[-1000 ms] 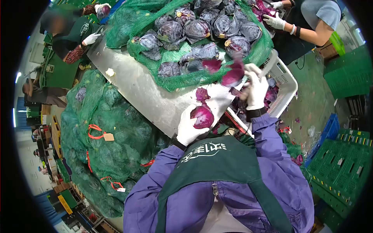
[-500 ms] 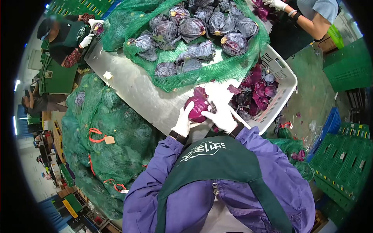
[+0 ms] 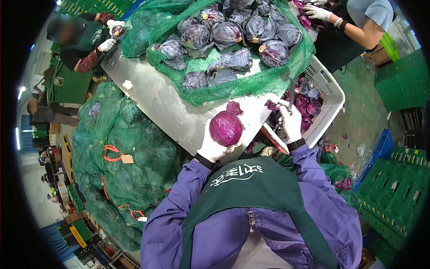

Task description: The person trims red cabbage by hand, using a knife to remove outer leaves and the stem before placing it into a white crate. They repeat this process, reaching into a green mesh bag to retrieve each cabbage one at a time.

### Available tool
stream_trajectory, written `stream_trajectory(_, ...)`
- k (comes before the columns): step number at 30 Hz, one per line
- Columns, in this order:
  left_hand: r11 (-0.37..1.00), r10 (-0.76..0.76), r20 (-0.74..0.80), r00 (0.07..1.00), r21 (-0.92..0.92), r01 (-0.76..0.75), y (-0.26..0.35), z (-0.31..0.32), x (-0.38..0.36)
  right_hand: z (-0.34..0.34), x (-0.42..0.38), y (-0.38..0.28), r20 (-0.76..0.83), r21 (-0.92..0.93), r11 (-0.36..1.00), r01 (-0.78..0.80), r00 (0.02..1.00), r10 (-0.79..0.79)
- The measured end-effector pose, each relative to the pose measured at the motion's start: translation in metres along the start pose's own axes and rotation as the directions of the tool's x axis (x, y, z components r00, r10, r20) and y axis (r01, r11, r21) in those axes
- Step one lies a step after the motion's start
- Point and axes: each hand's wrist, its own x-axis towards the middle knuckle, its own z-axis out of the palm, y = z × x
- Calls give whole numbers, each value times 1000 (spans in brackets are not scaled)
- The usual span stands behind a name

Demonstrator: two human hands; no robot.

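Observation:
My gloved left hand (image 3: pixel 210 147) is closed round a smooth, peeled red cabbage (image 3: pixel 226 128), held low over the near end of the metal table (image 3: pixel 156 103). To the right, my gloved right hand (image 3: pixel 290 123) grips a knife (image 3: pixel 292 93), its dark narrow blade pointing away from me beside the white crate (image 3: pixel 337 101). Just beyond the cabbage lies a loose purple leaf (image 3: pixel 234 107). Purple outer leaves (image 3: pixel 307 105) fill much of the crate.
An opened green net (image 3: pixel 201 96) spreads over the table with several unpeeled red cabbages (image 3: pixel 226 34) on it. Full net sacks (image 3: pixel 130 179) are stacked at left. Two co-workers with gloved hands (image 3: pixel 106 45) stand across the table. Green crates (image 3: pixel 394 188) stand at right.
My right hand has moved off the cabbage to the right, towards the crate, with the knife. The cabbage stays in my left hand, now turned with its rounded side up.

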Motion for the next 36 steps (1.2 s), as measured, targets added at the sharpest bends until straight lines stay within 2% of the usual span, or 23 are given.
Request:
stream_trajectory(1,1000,-1,0,1000,4,1,1,-2,2,6,-5,-3,90,-46,998,-45,995,49)
stream_trajectory(3,977,-112,286,952,-142,158,4,-4,4,22,-17,-1,227,44,998,-41,973,30)
stream_trajectory(4,977,-114,285,952,-140,159,3,-4,3,29,-24,-3,282,31,996,-80,957,68)
stream_trajectory(6,1000,-24,10,1000,18,24,2,7,-1,38,-28,-14,460,-73,987,-141,874,159)
stream_trajectory(7,999,-24,20,1000,23,24,4,15,0,51,-32,-11,498,44,999,24,866,-42)
stream_trajectory(8,997,1,-205,979,76,14,7,26,2,59,-29,4,491,-65,928,366,821,-290)
stream_trajectory(9,991,43,-415,909,130,12,11,39,3,66,-26,7,513,-171,730,661,692,-507)
stream_trajectory(10,869,186,-323,928,495,-2,19,47,-5,66,-27,9,503,-125,882,454,796,-339)
stream_trajectory(11,813,211,-300,930,583,3,23,48,-7,66,-27,-2,503,-72,974,215,851,-150)
stream_trajectory(12,807,233,-205,951,586,-71,30,47,-9,62,-18,-19,553,2,978,-208,815,172)
stream_trajectory(13,799,257,-109,960,583,-148,38,45,-9,61,-8,-26,539,159,856,-491,770,342)
stream_trajectory(14,880,254,-46,966,425,-211,43,43,-8,60,0,-33,505,215,806,-552,769,392)
stream_trajectory(16,859,300,34,953,426,-285,64,70,-6,68,27,-48,434,284,780,-557,800,414)
stream_trajectory(18,829,367,100,925,415,-374,71,66,11,73,67,-64,604,355,703,-616,725,330)
stream_trajectory(19,670,518,35,855,605,-430,73,59,20,79,87,-81,648,390,700,-598,718,253)
stream_trajectory(20,478,663,3,749,768,-426,78,55,27,100,102,-107,504,491,755,-435,849,162)
stream_trajectory(21,425,713,-59,699,828,-365,85,59,28,105,129,-118,537,502,715,-487,823,184)
stream_trajectory(23,11,865,168,473,936,-352,102,48,37,118,186,-139,576,545,708,-449,814,74)
stream_trajectory(25,-135,889,236,392,954,-268,120,38,41,144,232,-169,507,594,739,-318,861,-37)
stream_trajectory(28,-330,871,327,367,942,-56,142,27,46,182,298,-218,344,685,696,-216,938,-48)
stream_trajectory(33,-224,840,34,542,931,288,150,6,42,214,342,-240,277,517,848,-117,960,-36)
stream_trajectory(35,-37,855,-132,502,949,314,146,4,37,232,329,-214,578,423,896,-136,802,-150)
stream_trajectory(36,165,804,-269,530,958,235,146,5,33,243,289,-205,531,220,971,98,822,-203)
